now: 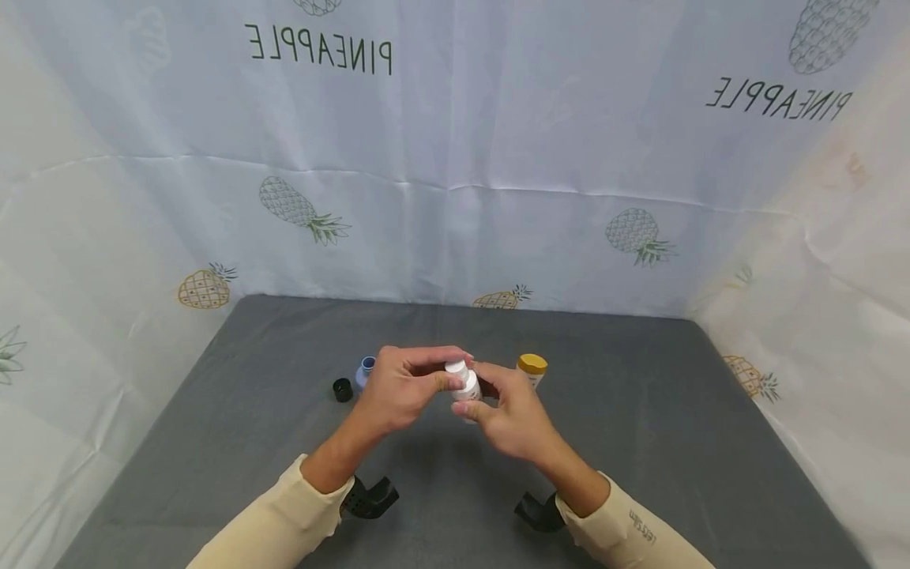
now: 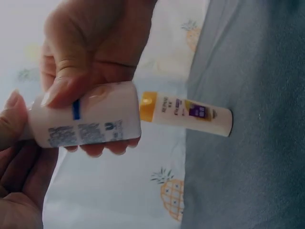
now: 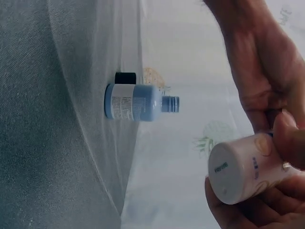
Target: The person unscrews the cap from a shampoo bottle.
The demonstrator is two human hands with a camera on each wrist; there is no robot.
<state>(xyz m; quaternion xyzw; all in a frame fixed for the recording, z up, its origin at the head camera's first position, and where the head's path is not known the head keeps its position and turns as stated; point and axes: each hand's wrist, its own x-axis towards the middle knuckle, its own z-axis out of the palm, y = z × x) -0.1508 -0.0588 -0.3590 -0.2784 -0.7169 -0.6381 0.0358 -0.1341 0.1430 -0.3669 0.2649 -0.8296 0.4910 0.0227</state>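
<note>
Holding a small white plastic bottle with blue print (image 1: pixel 466 385) between them, both hands meet above the middle of the grey fabric-covered table (image 1: pixel 675 427). Left hand (image 1: pixel 398 387) pinches the top end, where a white cap seems to sit; right hand (image 1: pixel 513 417) wraps fingers round the body. Bottle is off the table, tilted. Cap itself is mostly hidden by the left fingertips (image 1: pixel 446 357), so cannot tell whether it is seated tight or loose. Label text is too blurred to read in either wrist view.

Blue plastic bottle with open threaded neck (image 3: pixel 136 102) stands upright behind the left hand, half covered by it in the head view. Small black screw cap (image 1: pixel 343 389) lies on the table just beside that blue bottle, apart from it. Cream tube-shaped bottle with yellow cap (image 2: pixel 187 114) stands upright behind the right hand, lower part hidden in the head view; purple label patch unreadable.

Black wrist camera mounts (image 1: pixel 370 498) show under both cream sleeves, partly cut off.

White cloth backdrop printed with pineapples and mirrored "PINEAPPLE" lettering (image 1: pixel 455 158) encloses the table at back and both sides.
</note>
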